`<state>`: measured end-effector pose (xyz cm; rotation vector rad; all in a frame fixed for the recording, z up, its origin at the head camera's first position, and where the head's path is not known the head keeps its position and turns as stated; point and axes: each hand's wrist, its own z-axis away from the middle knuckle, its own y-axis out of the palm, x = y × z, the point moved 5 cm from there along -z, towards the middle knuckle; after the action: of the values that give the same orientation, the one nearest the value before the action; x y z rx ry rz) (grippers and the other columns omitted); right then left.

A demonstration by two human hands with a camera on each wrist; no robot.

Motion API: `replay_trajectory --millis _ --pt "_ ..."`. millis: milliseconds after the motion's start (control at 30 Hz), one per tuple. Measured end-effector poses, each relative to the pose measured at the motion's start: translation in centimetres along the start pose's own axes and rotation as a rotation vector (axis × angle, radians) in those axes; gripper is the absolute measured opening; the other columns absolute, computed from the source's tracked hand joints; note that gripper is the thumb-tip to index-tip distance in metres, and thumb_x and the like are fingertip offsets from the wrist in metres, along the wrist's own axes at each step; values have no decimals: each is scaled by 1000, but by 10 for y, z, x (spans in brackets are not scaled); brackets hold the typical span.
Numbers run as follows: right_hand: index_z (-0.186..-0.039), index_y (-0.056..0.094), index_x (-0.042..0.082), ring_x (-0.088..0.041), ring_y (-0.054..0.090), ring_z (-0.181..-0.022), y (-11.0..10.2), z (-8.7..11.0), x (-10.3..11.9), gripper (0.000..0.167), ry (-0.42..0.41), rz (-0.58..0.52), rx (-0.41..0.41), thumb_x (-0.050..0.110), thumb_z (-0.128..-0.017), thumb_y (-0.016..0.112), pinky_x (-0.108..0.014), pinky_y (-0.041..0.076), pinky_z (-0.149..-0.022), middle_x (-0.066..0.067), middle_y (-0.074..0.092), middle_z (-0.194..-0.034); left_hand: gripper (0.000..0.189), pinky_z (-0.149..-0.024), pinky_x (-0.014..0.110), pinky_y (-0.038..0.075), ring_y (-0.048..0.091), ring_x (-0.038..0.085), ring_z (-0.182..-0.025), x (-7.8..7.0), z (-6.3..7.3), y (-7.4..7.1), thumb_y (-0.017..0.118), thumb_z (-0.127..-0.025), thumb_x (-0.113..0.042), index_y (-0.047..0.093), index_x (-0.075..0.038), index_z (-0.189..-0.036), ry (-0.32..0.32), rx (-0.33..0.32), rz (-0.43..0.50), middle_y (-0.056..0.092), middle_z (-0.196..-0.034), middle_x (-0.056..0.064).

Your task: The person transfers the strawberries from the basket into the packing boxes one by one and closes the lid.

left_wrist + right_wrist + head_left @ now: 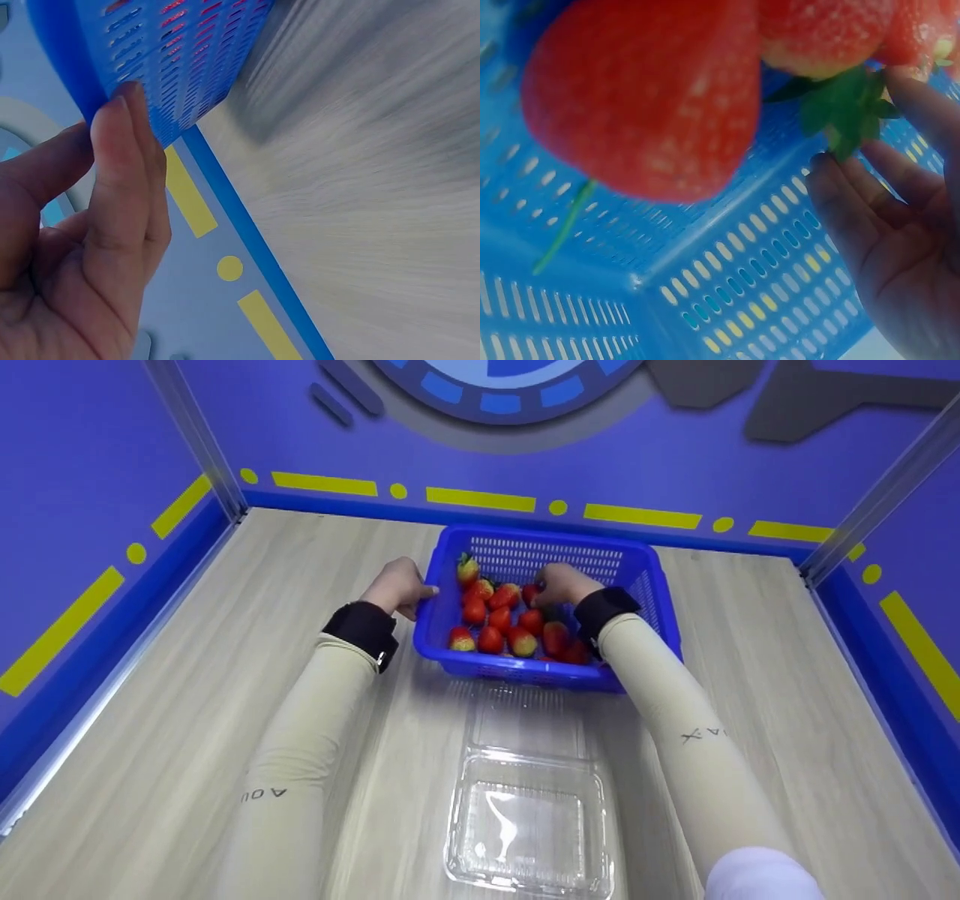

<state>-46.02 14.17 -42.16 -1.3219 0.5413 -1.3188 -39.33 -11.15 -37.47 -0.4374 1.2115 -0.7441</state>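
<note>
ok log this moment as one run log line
left hand: pinches rim of blue perforated basket | right hand: inside basket, at a strawberry's green leaves, grip unclear | clear plastic clamshell: open

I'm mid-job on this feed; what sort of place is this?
Likely a purpose-built work booth or test cell: decorated blue wall panels meet at metal corner posts around three sides of a wood-grain tabletop.
</note>
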Motion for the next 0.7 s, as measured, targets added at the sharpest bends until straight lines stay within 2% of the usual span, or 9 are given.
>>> replay_trajectory --millis 133,333,500,700 --pt "-123 66 -11 -36 60 -100 3 -6 2 40 -25 17 -12 7 -87 67 -49 53 -97 -28 68 -116 39 -34 16 44 51 5 -29 -1 1 0 63 -99 -9 48 -5 -63 -7 -3 -13 48 -46 0" --pt "-130 61 -12 -39 61 -110 5 -8 1 49 -10 -14 -1 2 -83 62 -50 53 -103 -30 66 -125 40 -35 16 46 50 4 -30 -2 3 0 64 -99 -10 48 -6 -62 -10 -18 -32 49 -48 0" --pt "-133 61 -10 -37 61 -111 -2 -1 -5 49 24 -41 -8 -2 -84 64 -49 53 -104 -29 65 -130 37 -37 15 47 50 3 -32 0 4 1 62 -99 -9 48 -7 -64 20 -37 -17 49 -52 -1" --pt "-130 62 -11 -39 60 -113 -15 11 -13 50 -5 -48 -49 -2 -81 64 -51 52 -105 -31 65 -129 35 -39 16 48 49 3 -34 0 4 2 60 -99 -10 47 -8 -66 34 -58 -49 48 -57 -1"
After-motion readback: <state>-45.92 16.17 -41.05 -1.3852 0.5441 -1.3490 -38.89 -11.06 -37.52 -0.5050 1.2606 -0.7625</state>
